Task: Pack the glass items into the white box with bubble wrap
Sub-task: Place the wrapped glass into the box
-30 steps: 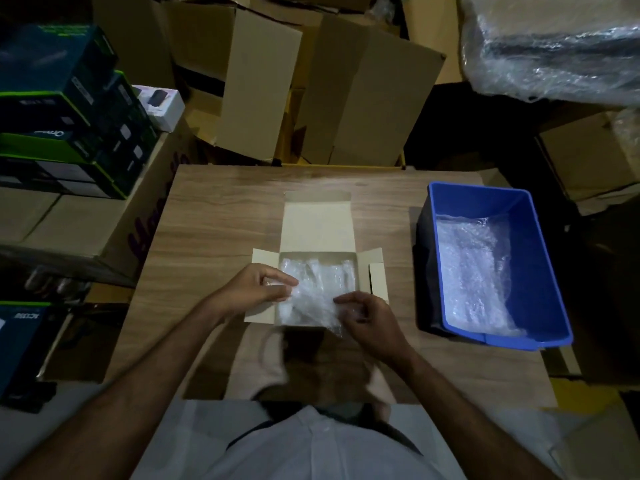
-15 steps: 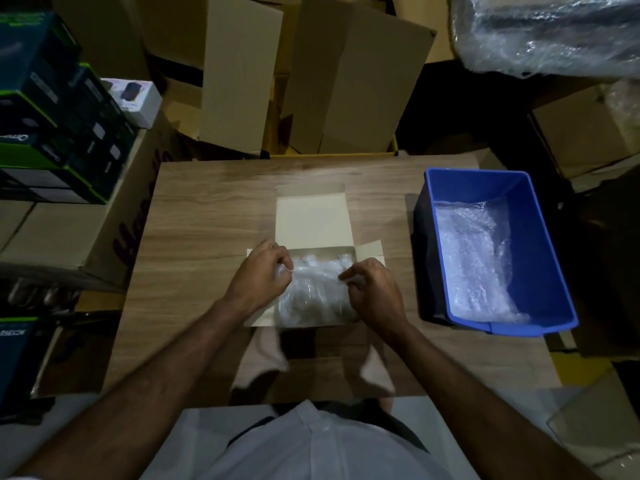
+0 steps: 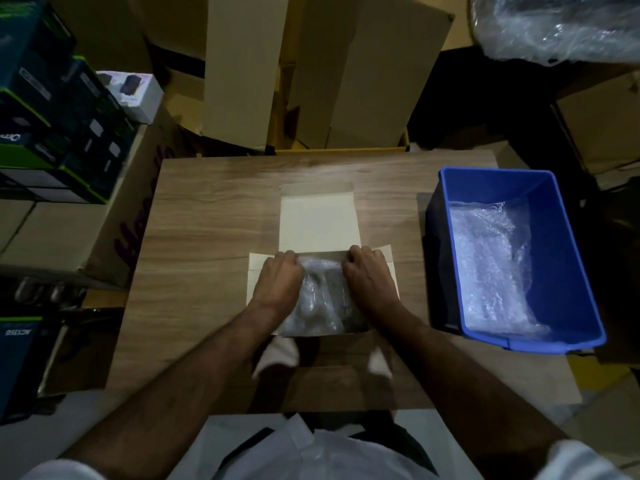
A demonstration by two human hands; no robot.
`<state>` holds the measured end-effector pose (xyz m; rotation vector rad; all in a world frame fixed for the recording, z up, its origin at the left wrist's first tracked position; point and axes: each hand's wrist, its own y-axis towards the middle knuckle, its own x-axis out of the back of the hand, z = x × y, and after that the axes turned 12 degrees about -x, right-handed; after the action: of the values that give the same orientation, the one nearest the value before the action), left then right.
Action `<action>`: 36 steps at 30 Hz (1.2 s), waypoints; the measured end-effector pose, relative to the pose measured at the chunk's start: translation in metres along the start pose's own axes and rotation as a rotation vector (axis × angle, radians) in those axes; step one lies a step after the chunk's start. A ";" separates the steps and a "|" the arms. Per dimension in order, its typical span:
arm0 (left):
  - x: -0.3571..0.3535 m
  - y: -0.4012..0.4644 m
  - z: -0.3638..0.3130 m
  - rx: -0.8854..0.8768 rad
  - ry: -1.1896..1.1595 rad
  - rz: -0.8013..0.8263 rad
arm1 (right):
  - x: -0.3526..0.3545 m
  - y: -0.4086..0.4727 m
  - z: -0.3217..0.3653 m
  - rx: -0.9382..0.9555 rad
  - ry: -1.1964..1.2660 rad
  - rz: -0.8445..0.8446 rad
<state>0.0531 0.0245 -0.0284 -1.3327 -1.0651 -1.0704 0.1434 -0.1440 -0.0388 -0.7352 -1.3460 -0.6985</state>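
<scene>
The white box [image 3: 318, 223] lies open in the middle of the wooden table [image 3: 207, 237], its lid flap folded back away from me. Inside it sits a bundle of bubble wrap [image 3: 318, 299]; what it wraps is hidden. My left hand [image 3: 278, 282] presses on the bundle's left side with its fingers curled down at the box's far edge. My right hand [image 3: 369, 280] does the same on the right side, knuckles up. Both hands reach into the box.
A blue plastic bin [image 3: 561, 258] holding a loose bubble wrap sheet [image 3: 491, 265] stands at the table's right. Cardboard boxes [image 3: 346, 71] crowd the far edge. Stacked dark product boxes [image 3: 52, 116] sit left. A plastic-wrapped bundle [image 3: 561, 22] lies at top right.
Both hands moved from the near side of the box to its far edge, pushing the bubble wrap bundle down flat inside the box. The camera view tilted forward.
</scene>
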 end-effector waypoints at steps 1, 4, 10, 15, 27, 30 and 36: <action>0.000 -0.002 -0.005 0.018 -0.001 -0.001 | -0.001 0.000 0.000 0.003 0.006 0.005; 0.006 -0.008 -0.017 0.067 -0.128 0.049 | -0.001 -0.004 0.008 -0.038 0.050 0.063; 0.014 0.005 -0.009 0.032 -0.380 0.279 | 0.007 -0.017 0.024 -0.057 -0.052 0.260; 0.011 0.017 -0.004 0.017 -0.405 0.435 | 0.008 -0.009 0.026 -0.074 -0.077 0.334; 0.004 0.005 -0.008 0.025 -0.330 0.278 | 0.008 -0.011 0.019 -0.054 0.056 0.371; 0.003 -0.017 -0.023 -0.003 -0.281 0.086 | 0.022 -0.030 0.010 -0.038 0.115 0.249; 0.014 -0.038 -0.059 -0.006 -0.387 -0.207 | 0.039 -0.064 -0.027 -0.101 0.331 -0.063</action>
<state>0.0170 -0.0331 -0.0057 -1.4958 -1.5138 -0.9850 0.1121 -0.2051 0.0018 -0.6273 -1.0408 -0.9012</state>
